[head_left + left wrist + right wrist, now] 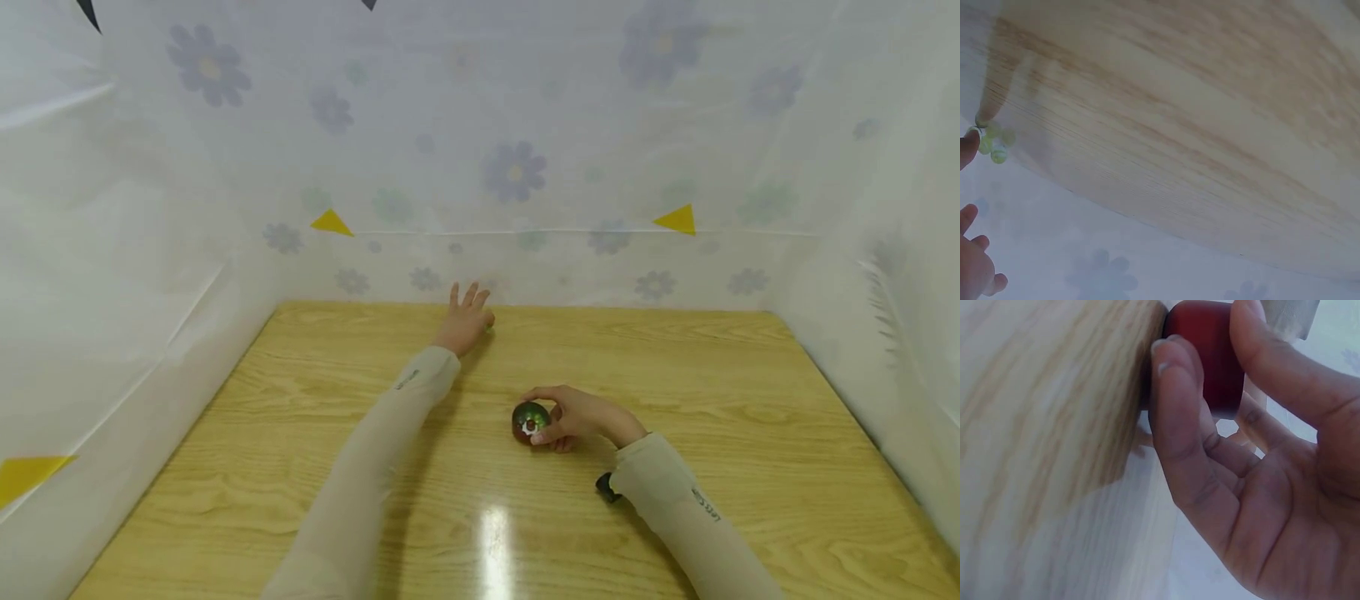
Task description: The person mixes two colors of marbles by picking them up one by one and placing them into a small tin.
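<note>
Near the table's far edge my left hand point(467, 323) reaches out with its fingers spread. In the left wrist view the thumb overlaps a cluster of small pale green glassy balls point(998, 154), close against the wood. Closer to me, my right hand point(577, 417) holds a small round case point(522, 412), thumb on one side and fingers on the other. Its top is dark with green and white markings; its smooth side shows deep red in the right wrist view. The case stands right at the tabletop, and the fingers cover part of it.
The light wood table point(300, 483) has pale flowered sheeting point(570, 108) behind it and white sheeting at both sides. Yellow triangles point(678, 220) are stuck on the sheeting. A black band point(608, 488) shows at the right wrist.
</note>
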